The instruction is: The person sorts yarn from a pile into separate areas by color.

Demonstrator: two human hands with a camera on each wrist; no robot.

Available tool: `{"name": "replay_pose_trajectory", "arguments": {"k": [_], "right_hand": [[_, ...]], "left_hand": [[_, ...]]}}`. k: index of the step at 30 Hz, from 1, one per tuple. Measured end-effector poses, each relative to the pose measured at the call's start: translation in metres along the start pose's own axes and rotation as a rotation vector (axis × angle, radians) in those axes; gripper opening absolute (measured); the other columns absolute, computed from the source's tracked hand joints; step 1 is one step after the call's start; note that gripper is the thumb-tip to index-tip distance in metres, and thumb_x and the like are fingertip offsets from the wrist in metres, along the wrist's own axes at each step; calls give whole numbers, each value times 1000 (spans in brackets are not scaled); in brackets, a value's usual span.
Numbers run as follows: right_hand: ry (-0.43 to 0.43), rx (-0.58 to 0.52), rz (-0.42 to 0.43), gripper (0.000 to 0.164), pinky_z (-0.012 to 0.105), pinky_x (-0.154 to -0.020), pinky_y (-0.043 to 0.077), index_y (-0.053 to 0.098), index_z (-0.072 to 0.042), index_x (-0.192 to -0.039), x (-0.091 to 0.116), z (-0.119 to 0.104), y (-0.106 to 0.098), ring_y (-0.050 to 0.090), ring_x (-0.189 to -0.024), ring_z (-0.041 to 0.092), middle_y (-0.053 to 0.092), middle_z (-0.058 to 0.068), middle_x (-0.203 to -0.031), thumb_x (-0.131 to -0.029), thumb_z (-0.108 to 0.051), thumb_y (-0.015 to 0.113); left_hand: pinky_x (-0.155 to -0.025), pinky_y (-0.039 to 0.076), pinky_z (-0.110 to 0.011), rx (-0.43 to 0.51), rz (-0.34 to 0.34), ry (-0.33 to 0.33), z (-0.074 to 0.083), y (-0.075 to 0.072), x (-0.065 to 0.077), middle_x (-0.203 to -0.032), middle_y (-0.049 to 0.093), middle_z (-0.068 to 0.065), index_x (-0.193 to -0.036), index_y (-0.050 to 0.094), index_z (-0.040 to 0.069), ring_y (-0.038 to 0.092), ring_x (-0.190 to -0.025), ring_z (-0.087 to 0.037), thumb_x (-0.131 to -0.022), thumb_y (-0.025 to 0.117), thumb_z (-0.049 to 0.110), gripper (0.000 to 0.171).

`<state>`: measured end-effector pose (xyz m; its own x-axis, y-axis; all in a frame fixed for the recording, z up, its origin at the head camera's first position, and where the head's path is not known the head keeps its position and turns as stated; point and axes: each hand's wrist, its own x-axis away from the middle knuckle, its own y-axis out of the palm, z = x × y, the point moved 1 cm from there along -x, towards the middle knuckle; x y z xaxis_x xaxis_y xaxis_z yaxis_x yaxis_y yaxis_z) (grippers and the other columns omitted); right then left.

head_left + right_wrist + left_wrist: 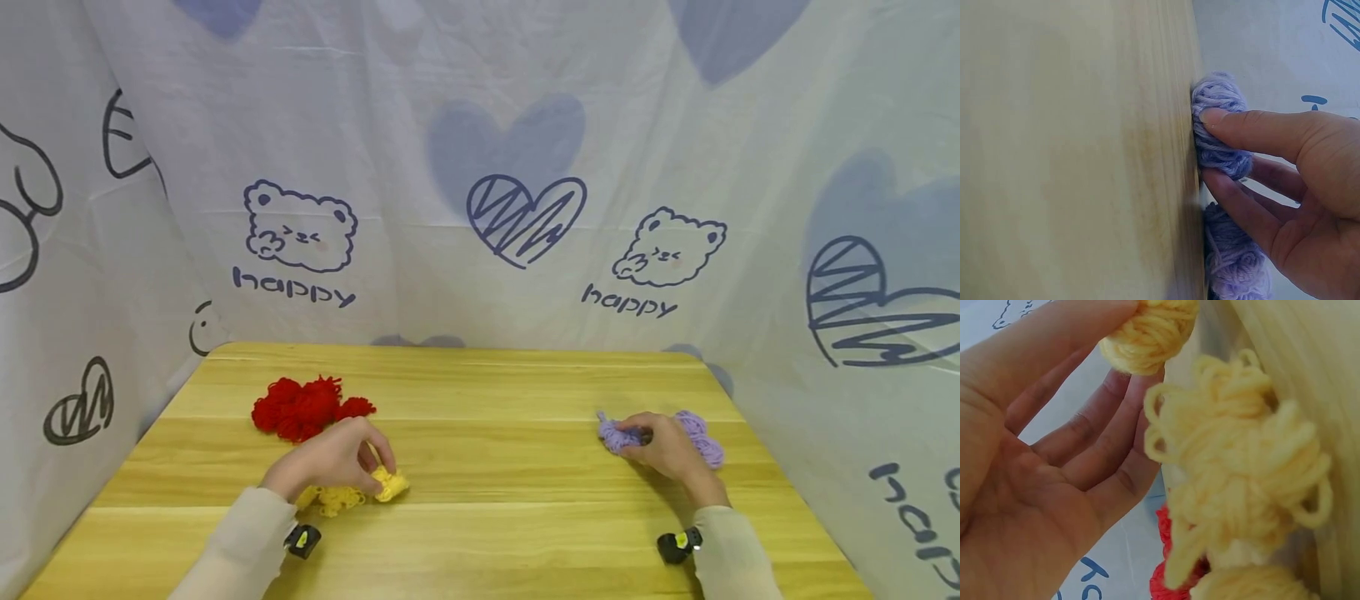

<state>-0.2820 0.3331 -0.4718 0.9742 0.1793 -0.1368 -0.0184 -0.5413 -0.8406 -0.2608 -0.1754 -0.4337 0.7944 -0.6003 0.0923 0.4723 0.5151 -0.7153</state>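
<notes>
My left hand (339, 457) pinches a small ball of yellow yarn (392, 484) over the left part of the table. Just beside it, under the wrist, lies more yellow yarn (341, 500); the left wrist view shows this yarn bundle (1241, 450) up close, with loose loops sticking out. On the right side, thumb and fingers of my right hand (665, 448) grip a small bundle of purple yarn (615, 436), seen low at the tabletop in the right wrist view. More purple yarn (701, 439) lies just right of that hand, partly hidden by it.
A heap of red yarn (303, 408) lies behind my left hand, with a smaller red tuft (356, 407) at its right end. The wooden table (495, 433) meets a printed white cloth (420, 275) at the back, and similar cloth hangs along both sides.
</notes>
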Motion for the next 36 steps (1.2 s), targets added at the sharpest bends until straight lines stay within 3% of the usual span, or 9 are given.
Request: {"name": "replay_pose_trajectory", "arguments": {"k": [11, 20, 26, 31, 36], "right_hand": [[-13, 0, 7, 32, 57, -98, 55, 78, -7, -114, 0, 0, -1, 67, -114, 41, 73, 21, -122, -82, -7, 85], [6, 12, -6, 34, 59, -100, 53, 78, -7, -116, -4, 0, 3, 66, -116, 42, 72, 22, -123, -83, -7, 85], [27, 15, -27, 35, 59, -102, 52, 77, -8, -118, -5, -2, 3, 65, -119, 42, 71, 21, -126, -84, -9, 84], [-26, 1, -37, 37, 58, -100, 54, 76, -6, -119, -5, -5, -2, 66, -117, 42, 72, 21, -124, -83, -7, 85], [-90, -3, -67, 42, 60, -98, 54, 73, -2, -121, -4, -10, -13, 64, -114, 43, 69, 24, -125, -81, -6, 84]], "left_hand": [[-76, 58, -33, -9, -11, 0, -7, 1, 2, -97, 74, 6, -88, 79, 21, 68, -87, -17, -75, 90, 6, 23], [-74, 58, -37, 14, -19, -75, -6, 0, 6, -100, 73, 4, -86, 79, 20, 66, -92, -21, -73, 91, 3, 24], [-74, 59, -36, 28, -29, -81, -5, -1, 7, -97, 74, 4, -84, 78, 18, 65, -92, -20, -73, 91, 3, 23], [-89, 58, -48, -3, -24, -19, -6, -6, 5, -99, 74, 7, -88, 79, 20, 66, -98, -21, -74, 92, 9, 22], [-103, 50, -61, -77, 33, 23, -1, -14, 3, -108, 72, 8, -91, 79, 25, 64, -113, -26, -77, 91, 18, 19]]}}
